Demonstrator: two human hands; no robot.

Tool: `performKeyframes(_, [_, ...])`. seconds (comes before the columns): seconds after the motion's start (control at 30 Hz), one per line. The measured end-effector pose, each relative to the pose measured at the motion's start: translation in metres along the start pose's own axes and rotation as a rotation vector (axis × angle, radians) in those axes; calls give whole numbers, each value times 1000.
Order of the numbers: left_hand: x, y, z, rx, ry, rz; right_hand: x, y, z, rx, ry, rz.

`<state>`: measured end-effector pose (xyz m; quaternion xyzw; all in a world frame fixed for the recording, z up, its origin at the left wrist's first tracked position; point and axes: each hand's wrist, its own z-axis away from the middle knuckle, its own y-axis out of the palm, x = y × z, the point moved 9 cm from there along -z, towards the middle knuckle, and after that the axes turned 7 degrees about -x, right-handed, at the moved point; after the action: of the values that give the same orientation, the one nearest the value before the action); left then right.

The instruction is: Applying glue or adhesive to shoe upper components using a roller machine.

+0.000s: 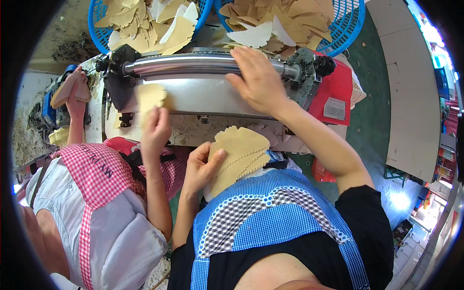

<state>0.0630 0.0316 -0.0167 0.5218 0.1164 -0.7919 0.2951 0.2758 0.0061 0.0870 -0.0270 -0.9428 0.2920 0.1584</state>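
Observation:
My left hand (199, 166) is closed on several tan sheet pieces (239, 157) with zigzag edges, thumb on top, fingers beneath. They overlap just above my blue checked apron. My right hand (258, 82) lies flat, fingers stretched out and apart, at the right part of the shiny metal roller (188, 65); whether it touches the roller I cannot tell. Nothing shows in that hand. The roller spans a machine with a smooth metal plate (193, 94) in front. At the plate's left end, a co-worker's hand (157, 123) holds a blurred tan piece (151, 99).
Two blue plastic baskets (355, 34) heaped with tan and white pieces (299, 24) stand behind the machine. A red panel (333, 92) is at its right end. The co-worker sits close on my left, the other hand (76, 94) holding pieces by a second machine (48, 108).

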Motion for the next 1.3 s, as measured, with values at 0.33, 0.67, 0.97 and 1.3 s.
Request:
performKeyframes(0.33, [8, -11, 7, -36, 32, 67, -70, 60, 20, 578, 388, 222])
performKeyframes(0.67, [16, -18, 13, -28, 65, -7, -54, 18, -4, 435, 433, -86])
performKeyframes(0.97, [6, 12, 0, 73, -39, 207, 39, -29, 128, 861, 1083, -770])
performKeyframes(1.3, [6, 4, 7, 39, 59, 19, -4, -57, 141, 494, 1441, -757])
